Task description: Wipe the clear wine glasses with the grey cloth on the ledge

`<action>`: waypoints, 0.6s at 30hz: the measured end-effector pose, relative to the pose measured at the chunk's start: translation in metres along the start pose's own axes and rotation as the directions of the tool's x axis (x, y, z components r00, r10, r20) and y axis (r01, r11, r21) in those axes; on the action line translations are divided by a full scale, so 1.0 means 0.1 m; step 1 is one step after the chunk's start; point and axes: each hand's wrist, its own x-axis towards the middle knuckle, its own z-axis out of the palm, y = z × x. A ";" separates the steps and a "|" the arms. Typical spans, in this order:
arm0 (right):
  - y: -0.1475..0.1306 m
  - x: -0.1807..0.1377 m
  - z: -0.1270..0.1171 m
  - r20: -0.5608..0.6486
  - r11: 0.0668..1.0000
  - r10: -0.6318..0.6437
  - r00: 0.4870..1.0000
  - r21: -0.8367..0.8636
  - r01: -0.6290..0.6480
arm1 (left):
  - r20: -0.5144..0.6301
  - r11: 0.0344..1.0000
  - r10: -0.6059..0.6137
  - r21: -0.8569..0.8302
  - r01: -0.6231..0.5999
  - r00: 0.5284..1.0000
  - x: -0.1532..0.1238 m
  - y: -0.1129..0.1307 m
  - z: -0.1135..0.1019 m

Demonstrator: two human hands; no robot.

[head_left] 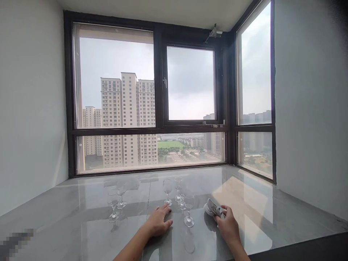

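Several clear stemmed glasses stand upright on the glossy grey sill. My left hand (pixel 159 221) lies low over the sill with its thumb apart from the fingers. Its fingertips reach the foot of one stemmed glass (pixel 168 202); whether they press on it I cannot tell. Just right of that hand is the nearest glass (pixel 189 220), with another glass (pixel 178 197) among those behind it. Bunched in my right hand (pixel 228 223) is a grey-white cloth (pixel 213 209), held slightly above or against the sill. Whether anything is inside its folds is hidden.
Two more stemmed glasses, a front one (pixel 113 217) and a rear one (pixel 121 204), stand to the left. The tiled sill (pixel 89 232) runs back to a dark window frame (pixel 160 127). White walls close off both sides, and sunlight reflects at right.
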 end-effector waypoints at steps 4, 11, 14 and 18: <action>0.00 0.01 0.00 0.008 1.000 -0.001 1.000 -0.006 0.001 | -0.338 0.994 0.077 -0.044 -0.098 0.938 -0.23 -0.06 -0.05; 0.08 0.06 0.03 0.011 0.999 0.002 1.000 -0.049 -0.001 | -0.969 0.992 -0.028 0.003 0.124 0.246 -0.76 -0.45 -0.76; 0.11 0.09 0.04 0.039 0.998 0.021 0.999 -0.067 -0.018 | -0.975 0.973 -0.175 -0.149 0.175 0.140 -0.84 -0.74 -0.98; 0.13 0.12 0.05 0.056 0.997 0.023 0.998 -0.069 -0.019 | -0.873 0.890 -0.457 -0.446 0.097 0.174 -0.78 -1.14 -1.00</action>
